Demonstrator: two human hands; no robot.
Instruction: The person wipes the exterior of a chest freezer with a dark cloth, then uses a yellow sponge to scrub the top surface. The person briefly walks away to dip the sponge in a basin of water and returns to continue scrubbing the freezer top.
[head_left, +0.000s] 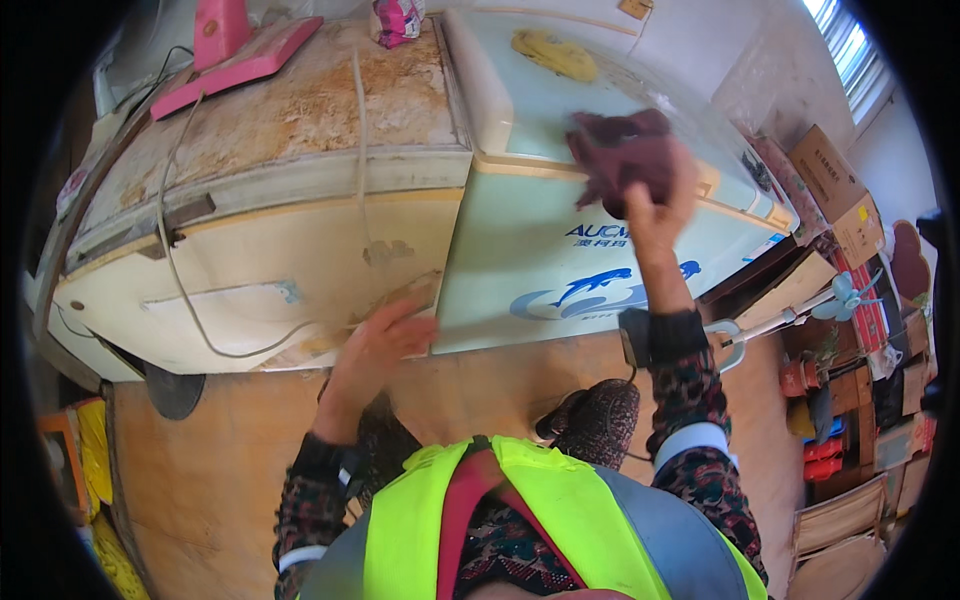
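Observation:
A dark maroon cloth (626, 154) is bunched in my right hand (660, 206), in front of the lid edge of a pale green chest freezer (517, 247). The cloth and hand are blurred; whether the cloth touches the lid I cannot tell. On the freezer front are dolphin pictures and the Aucma name. My left hand (382, 345) holds nothing, its fingers apart, near the lower front of an older cream chest freezer (300, 262). A yellow cloth (555, 54) lies on the green freezer's glossy lid.
A pink stand (247, 64) and a pink packet (397, 22) rest on the stained, rusty top (315, 90) of the cream freezer. A loose cord (161, 217) hangs down its front. Cardboard boxes (836, 180), a small blue fan (846, 296) and a wooden chair (838, 517) stand at right.

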